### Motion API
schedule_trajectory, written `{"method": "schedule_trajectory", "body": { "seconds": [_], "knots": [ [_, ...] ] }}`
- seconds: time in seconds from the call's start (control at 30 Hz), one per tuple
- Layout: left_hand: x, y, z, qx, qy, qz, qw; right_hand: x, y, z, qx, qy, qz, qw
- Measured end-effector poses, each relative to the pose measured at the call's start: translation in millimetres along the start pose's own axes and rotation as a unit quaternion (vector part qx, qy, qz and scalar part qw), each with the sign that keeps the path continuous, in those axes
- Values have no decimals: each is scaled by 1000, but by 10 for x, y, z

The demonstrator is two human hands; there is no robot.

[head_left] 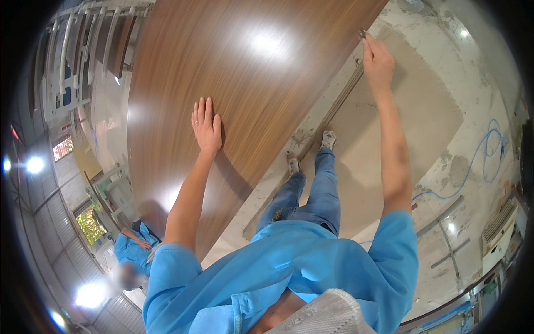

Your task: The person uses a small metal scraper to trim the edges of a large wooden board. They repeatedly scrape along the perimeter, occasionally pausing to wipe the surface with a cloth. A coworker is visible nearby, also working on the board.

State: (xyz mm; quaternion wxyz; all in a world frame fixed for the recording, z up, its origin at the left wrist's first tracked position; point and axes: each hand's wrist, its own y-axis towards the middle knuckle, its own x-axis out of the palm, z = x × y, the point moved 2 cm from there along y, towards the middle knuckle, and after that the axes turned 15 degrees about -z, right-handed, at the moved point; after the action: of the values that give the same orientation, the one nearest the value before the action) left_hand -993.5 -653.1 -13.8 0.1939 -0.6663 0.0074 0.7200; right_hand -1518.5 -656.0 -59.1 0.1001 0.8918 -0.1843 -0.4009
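Observation:
A large brown wood-grain panel (267, 83) with a glossy face spreads across the upper middle of the head view. My left hand (207, 127) lies flat on its face, fingers stretched out. Beside the panel's right edge, my right hand (379, 62) is closed in a pinch. A small dark object (363, 34) pokes out from its fingertips, right at the panel's edge; it is too small to name.
Other panels stand in a white rack (69, 61) at the far left. A person in a blue shirt (132, 247) is at the lower left, beside the panel. A blue hose (445, 196) lies coiled on the floor at right. Metal frames (448, 236) lie at the lower right.

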Motion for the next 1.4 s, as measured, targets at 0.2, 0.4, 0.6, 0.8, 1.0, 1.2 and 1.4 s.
{"method": "schedule_trajectory", "body": {
  "seconds": [0.2,0.4,0.6,0.8,1.0,1.2,1.4],
  "knots": [
    [34,64,-23,8,-12,15,1000,369,-958,-818,-70,-24,-34,997],
    [30,77,22,20,-18,32,999,549,-2165,-2030,-167,4,-150,974],
    [53,126,25,28,-23,47,998,362,-1245,-1223,-24,-39,-64,997],
    [99,165,8,40,-31,71,996,660,-1959,-1765,-77,-58,-102,990],
    [95,183,59,42,-24,84,995,655,-2558,-2541,-185,-33,-184,965],
    [110,169,27,36,-9,60,998,667,-1991,-1776,-50,-65,-73,994],
    [71,184,64,31,0,29,999,952,-3080,-2802,-119,-73,-160,977]
  ]
}}
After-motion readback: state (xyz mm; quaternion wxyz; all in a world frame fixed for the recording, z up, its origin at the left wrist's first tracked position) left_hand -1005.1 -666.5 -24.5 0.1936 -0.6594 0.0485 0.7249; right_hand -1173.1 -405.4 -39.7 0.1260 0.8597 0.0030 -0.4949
